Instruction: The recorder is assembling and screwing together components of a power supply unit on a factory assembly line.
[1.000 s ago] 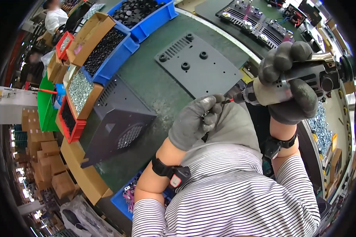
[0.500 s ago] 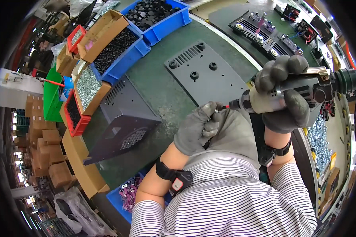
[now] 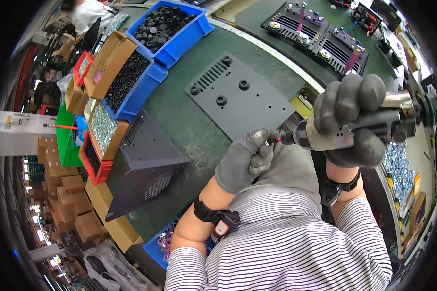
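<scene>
My right hand is wrapped tight around the electric screwdriver, held level above the worktop so its bit points at my left hand. That hand's fingers are pinched at the bit's tip, apparently seating a screw too small to see. The driver is grey and stubby, near the flat slotted metal plate.

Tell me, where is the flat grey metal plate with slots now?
In the head view the flat grey plate lies on the green bench, upper centre, between the blue bins and the left hand.
</scene>
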`<state>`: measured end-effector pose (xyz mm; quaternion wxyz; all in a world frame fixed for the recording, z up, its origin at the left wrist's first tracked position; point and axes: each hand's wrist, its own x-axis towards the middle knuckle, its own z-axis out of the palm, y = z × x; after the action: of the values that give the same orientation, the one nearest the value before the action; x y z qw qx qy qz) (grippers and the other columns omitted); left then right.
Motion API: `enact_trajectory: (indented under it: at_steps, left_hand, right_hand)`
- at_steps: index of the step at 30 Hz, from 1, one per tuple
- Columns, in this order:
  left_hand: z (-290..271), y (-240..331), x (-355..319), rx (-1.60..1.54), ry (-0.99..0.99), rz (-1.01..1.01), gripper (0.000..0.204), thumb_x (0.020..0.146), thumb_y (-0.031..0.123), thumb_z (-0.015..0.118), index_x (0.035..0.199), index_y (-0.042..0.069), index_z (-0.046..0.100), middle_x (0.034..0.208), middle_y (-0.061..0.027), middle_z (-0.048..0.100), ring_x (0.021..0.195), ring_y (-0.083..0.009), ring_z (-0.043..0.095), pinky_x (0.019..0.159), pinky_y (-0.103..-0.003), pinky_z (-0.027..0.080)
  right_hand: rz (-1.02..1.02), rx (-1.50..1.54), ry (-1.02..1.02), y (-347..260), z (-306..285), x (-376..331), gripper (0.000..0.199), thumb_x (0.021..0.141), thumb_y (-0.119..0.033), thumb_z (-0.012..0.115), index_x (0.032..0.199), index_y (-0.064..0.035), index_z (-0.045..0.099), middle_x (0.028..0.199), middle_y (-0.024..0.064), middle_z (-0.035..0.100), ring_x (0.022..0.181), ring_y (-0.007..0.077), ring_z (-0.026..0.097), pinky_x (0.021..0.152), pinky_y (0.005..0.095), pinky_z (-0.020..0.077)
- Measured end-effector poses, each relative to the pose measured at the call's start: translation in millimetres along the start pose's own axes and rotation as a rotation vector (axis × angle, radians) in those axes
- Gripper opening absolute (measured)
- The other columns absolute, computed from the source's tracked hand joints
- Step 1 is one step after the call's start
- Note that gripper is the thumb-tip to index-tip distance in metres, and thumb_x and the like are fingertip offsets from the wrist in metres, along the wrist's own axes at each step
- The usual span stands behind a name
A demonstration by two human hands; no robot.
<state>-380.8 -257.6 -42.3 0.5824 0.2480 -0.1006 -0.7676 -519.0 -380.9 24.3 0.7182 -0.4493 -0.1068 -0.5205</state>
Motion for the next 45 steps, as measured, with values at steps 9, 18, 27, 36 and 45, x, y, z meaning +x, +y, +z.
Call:
enact_trajectory:
  at_steps: [9,18,27,36,45]
  left_hand:
    - [9,46,33,1.891,0.773,0.48,0.034,0.083,0.033,0.059,0.107,0.008,0.061,0.088,-0.0089,0.063,0.079,-0.0218,0.059,0.074,-0.033,0.046]
    - [16,53,62,1.981,0.707,0.252,0.03,0.079,0.027,0.063,0.105,0.012,0.062,0.097,-0.0135,0.063,0.091,-0.0287,0.059,0.079,-0.037,0.046]
    - [11,17,70,1.888,0.44,0.322,0.031,0.083,0.032,0.06,0.104,0.009,0.063,0.089,-0.0155,0.063,0.081,-0.0312,0.061,0.072,-0.038,0.047]
    - [8,18,71,1.886,0.483,0.339,0.032,0.084,0.039,0.058,0.095,0.009,0.062,0.085,-0.0143,0.062,0.08,-0.0328,0.06,0.068,-0.041,0.046]
    - [10,32,62,1.553,0.47,0.397,0.025,0.086,0.023,0.056,0.097,0.0,0.059,0.077,-0.0116,0.062,0.074,-0.0228,0.062,0.063,-0.034,0.047]
  right_hand:
    - [0.03,0.14,0.197,-16,-52,8,0.05,0.074,-0.017,0.056,0.12,-0.0003,0.046,0.101,0.0118,0.059,0.084,0.0231,0.056,0.075,0.0324,0.0454]
    - [0.146,-0.305,0.25,-30,-49,10,0.053,0.072,-0.016,0.059,0.122,-0.0018,0.046,0.098,0.0096,0.051,0.086,0.019,0.049,0.077,0.0293,0.0412]
    - [0.196,-0.462,0.263,-7,-39,26,0.048,0.071,-0.01,0.059,0.118,-0.0015,0.048,0.095,0.0102,0.054,0.083,0.0204,0.055,0.075,0.0326,0.0464]
    - [0.331,-0.484,0.099,28,-30,36,0.041,0.07,-0.004,0.063,0.11,-0.0016,0.052,0.087,0.0077,0.058,0.074,0.0152,0.057,0.064,0.0288,0.0473]
    - [0.4,-0.511,0.047,34,-32,44,0.031,0.068,-0.001,0.066,0.098,-0.0018,0.057,0.077,0.0044,0.059,0.066,0.0095,0.056,0.059,0.0228,0.0446]
